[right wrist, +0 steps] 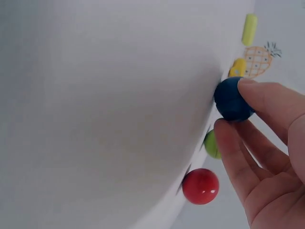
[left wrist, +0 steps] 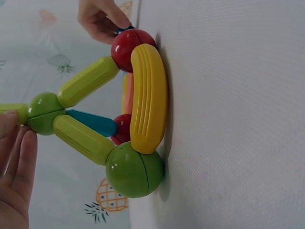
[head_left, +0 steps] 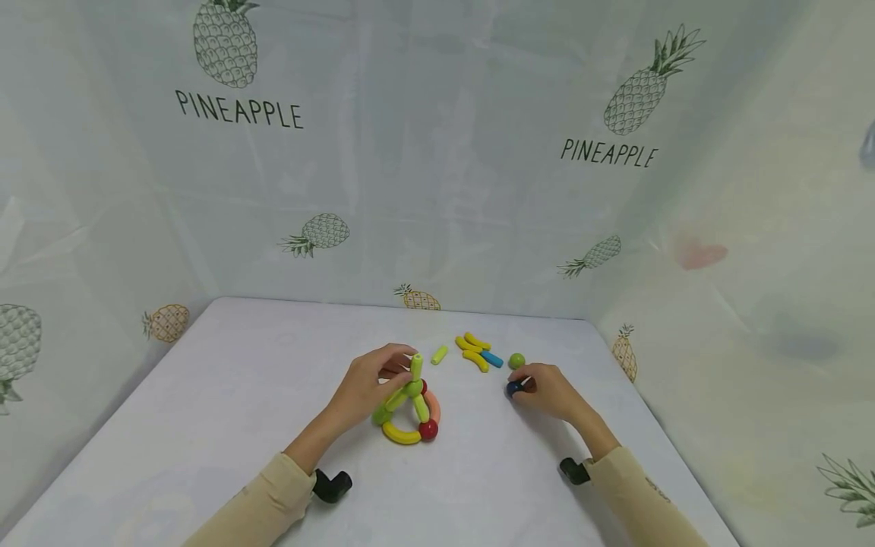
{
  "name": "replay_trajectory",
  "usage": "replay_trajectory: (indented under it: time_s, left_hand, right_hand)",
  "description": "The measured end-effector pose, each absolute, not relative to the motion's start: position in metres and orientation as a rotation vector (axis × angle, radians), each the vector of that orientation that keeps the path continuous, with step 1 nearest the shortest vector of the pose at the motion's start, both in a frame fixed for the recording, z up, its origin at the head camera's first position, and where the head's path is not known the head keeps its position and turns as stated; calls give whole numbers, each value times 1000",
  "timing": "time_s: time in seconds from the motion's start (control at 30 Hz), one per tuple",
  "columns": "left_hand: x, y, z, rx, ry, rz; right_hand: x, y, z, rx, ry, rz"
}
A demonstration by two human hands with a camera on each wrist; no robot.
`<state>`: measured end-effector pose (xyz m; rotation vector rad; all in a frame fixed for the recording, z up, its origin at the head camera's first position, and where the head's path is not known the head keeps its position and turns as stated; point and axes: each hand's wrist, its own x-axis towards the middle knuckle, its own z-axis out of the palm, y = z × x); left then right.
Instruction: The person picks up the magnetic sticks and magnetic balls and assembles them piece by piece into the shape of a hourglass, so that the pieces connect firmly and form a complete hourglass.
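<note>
A pyramid of toy sticks and balls stands on the table. At its base a yellow curved stick [left wrist: 148,100] joins a red ball [left wrist: 131,47] and a green ball [left wrist: 135,169]; a salmon curved stick [head_left: 434,406] lies behind. Two lime sticks and a blue stick [left wrist: 93,122] slope up to a green top ball [left wrist: 46,113]. Above that ball, my left hand [head_left: 372,384] pinches an upright lime stick [head_left: 416,366] between thumb and fingers. Off to the right, my right hand [head_left: 552,391] pinches a dark blue ball [right wrist: 232,99], low over the table.
Beyond the pyramid lie a loose lime stick [head_left: 440,355], several yellow curved sticks [head_left: 475,361] and a blue stick [head_left: 492,358]. A green ball [head_left: 516,361] sits just past my right hand. The right wrist view also has a red ball [right wrist: 200,186]. Pineapple-print curtains [head_left: 437,190] surround the table.
</note>
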<state>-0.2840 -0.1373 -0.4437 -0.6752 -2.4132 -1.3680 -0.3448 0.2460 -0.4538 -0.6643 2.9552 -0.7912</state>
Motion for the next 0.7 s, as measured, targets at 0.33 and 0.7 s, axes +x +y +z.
replay_trajectory:
  time_s: [0.33,0.7]
  left_hand:
    - [-282,-137,-441,-645,-2433,-1382]
    - [-281,-136,-440,-635,-2438,-1378]
  right_hand:
    - [-339,212,-438,-926,2932,-1048]
    - [-318,150,-404,-980,2857,-1331]
